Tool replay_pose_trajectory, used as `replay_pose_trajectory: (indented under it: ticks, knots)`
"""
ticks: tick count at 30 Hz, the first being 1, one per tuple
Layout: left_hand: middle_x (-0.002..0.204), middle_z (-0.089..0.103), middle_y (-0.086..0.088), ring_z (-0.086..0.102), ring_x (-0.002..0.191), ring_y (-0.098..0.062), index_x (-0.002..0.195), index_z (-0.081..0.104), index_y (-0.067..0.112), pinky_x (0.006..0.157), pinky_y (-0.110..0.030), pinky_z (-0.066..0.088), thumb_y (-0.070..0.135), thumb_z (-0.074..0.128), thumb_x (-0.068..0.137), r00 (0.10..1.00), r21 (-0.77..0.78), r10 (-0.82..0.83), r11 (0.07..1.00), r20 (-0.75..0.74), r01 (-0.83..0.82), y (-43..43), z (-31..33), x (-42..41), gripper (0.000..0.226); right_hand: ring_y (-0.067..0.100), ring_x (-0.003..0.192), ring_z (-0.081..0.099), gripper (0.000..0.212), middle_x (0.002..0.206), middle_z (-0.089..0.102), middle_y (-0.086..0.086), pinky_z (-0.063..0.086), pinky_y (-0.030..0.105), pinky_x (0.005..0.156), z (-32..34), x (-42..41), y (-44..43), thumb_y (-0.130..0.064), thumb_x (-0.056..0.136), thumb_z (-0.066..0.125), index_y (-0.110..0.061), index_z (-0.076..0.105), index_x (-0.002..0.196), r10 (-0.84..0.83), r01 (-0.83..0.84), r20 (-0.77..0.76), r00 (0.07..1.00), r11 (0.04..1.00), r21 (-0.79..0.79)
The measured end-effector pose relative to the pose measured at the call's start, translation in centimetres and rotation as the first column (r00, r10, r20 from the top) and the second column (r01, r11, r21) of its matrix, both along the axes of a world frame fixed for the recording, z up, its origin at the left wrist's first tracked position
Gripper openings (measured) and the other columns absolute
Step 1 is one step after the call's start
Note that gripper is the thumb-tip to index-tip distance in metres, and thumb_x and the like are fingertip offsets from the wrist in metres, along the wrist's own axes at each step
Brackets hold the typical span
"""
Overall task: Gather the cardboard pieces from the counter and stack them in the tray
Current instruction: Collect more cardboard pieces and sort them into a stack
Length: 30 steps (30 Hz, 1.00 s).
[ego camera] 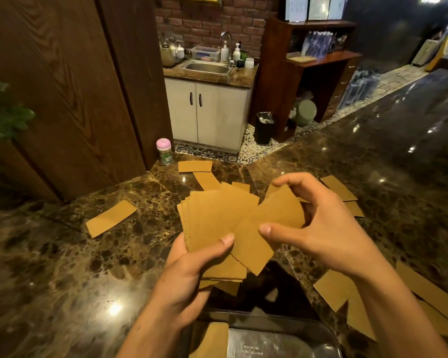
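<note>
My left hand [192, 267] grips a fanned stack of tan cardboard pieces [212, 220] above the dark marble counter [62, 267], thumb on top. My right hand [316, 226] pinches one more cardboard piece [272, 223] that lies across the right side of the fan. Loose cardboard pieces lie on the counter: one at the left [111, 218], two at the back [195, 166], some at the right [338, 188] and several at the lower right [424, 303]. A clear tray [326, 334] sits at the bottom edge with one cardboard piece [214, 339] in it.
A pink-lidded jar [164, 151] stands at the counter's back left corner by a wooden panel. A plant [0, 112] is at the far left. Beyond the counter are a sink cabinet [207, 109], a black bin [264, 127] and wooden shelves.
</note>
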<state>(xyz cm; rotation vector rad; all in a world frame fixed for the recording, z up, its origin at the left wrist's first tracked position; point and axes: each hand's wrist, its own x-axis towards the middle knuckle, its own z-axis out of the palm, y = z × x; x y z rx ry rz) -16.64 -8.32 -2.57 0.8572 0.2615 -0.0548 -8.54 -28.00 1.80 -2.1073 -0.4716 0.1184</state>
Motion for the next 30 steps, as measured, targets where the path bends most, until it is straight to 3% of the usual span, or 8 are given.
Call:
replay_pose_trajectory:
  ticks: [3,5,8,10,16,20,24,30]
  knots:
    - [0.082,0.079,-0.009,0.076,0.073,-0.024,0.105,0.063,0.009,0.055,-0.033,0.06,-0.008,0.079,0.062,1.0,0.078,0.003,0.997,-0.003,-0.003,-0.1,0.2,-0.2,0.049,0.004,0.115,0.066,0.091,0.128,0.063,-0.022,0.055,0.039,0.103,1.1,0.2,-0.3,-0.043,0.063,0.094,-0.056,0.044,0.138,0.103,-0.109,-0.06,0.993,0.99,-0.093]
    - [0.083,0.079,-0.009,0.076,0.074,-0.023,0.102,0.066,0.009,0.058,-0.032,0.062,-0.005,0.077,0.067,1.0,0.087,0.029,0.996,0.0,-0.029,-0.3,0.4,-0.1,0.039,0.001,0.106,0.068,0.075,0.12,0.067,-0.022,0.059,0.034,0.092,1.5,0.2,-0.4,-0.043,0.064,0.092,-0.05,0.057,0.13,0.068,-0.068,-0.004,0.998,0.992,-0.109]
    - [0.091,0.079,-0.01,0.075,0.082,-0.025,0.11,0.066,0.008,0.063,-0.033,0.062,-0.001,0.078,0.07,0.998,0.058,0.07,0.996,-0.001,-0.07,-0.3,0.4,0.0,0.043,0.004,0.07,0.07,0.027,0.086,0.074,-0.011,0.055,0.025,0.059,0.7,0.0,-0.1,-0.037,0.07,0.089,-0.027,0.074,0.09,-0.084,0.079,0.035,0.996,0.989,0.123]
    - [0.094,0.078,-0.013,0.075,0.085,-0.027,0.114,0.064,0.008,0.062,-0.033,0.061,-0.002,0.08,0.068,0.996,0.043,0.088,0.995,-0.003,-0.088,-0.4,0.5,0.1,0.05,0.009,0.07,0.07,0.027,0.08,0.076,-0.006,0.051,0.028,0.059,-0.2,-0.1,0.0,-0.042,0.067,0.09,-0.024,0.076,0.079,-0.119,0.114,0.024,0.993,0.982,0.149]
    - [0.095,0.078,-0.014,0.075,0.086,-0.029,0.114,0.064,0.008,0.065,-0.035,0.061,-0.001,0.081,0.067,0.996,0.058,0.089,0.994,0.001,-0.089,-0.4,0.3,0.1,0.051,0.001,0.077,0.068,0.049,0.086,0.071,-0.025,0.052,0.013,0.066,0.0,-1.1,0.0,-0.047,0.067,0.087,-0.041,0.069,0.112,0.132,-0.147,-0.154,0.979,0.985,-0.089]
    - [0.111,0.073,-0.018,0.071,0.1,-0.034,0.123,0.061,0.008,0.07,-0.039,0.061,0.009,0.073,0.071,0.996,-0.009,0.084,0.996,-0.012,-0.084,-0.2,-0.1,-0.2,0.053,0.004,0.075,0.073,0.026,0.089,0.078,-0.004,0.057,0.022,0.068,-0.4,-1.1,0.5,-0.027,0.083,0.081,-0.017,0.069,0.104,0.101,-0.074,-0.177,0.979,0.985,0.153]
    - [0.096,0.078,-0.011,0.076,0.087,-0.027,0.117,0.061,0.009,0.063,-0.034,0.061,0.003,0.073,0.067,0.998,0.068,0.066,0.995,0.023,-0.068,-0.1,0.2,-0.8,0.052,0.015,0.083,0.075,0.034,0.093,0.077,0.002,0.059,0.029,0.07,-0.5,-0.8,0.3,-0.032,0.08,0.084,-0.012,0.067,0.102,0.018,0.042,-0.186,0.982,0.949,0.313]
    - [0.079,0.079,-0.005,0.077,0.072,-0.022,0.095,0.066,0.015,0.058,-0.033,0.062,-0.008,0.075,0.061,0.998,0.138,-0.028,0.99,0.054,0.02,-0.6,1.3,-1.4,0.043,0.022,0.086,0.078,0.049,0.101,0.08,0.007,0.062,0.034,0.07,1.2,0.0,0.8,-0.024,0.076,0.079,-0.013,0.06,0.119,0.112,-0.027,-0.207,0.972,0.927,0.373]
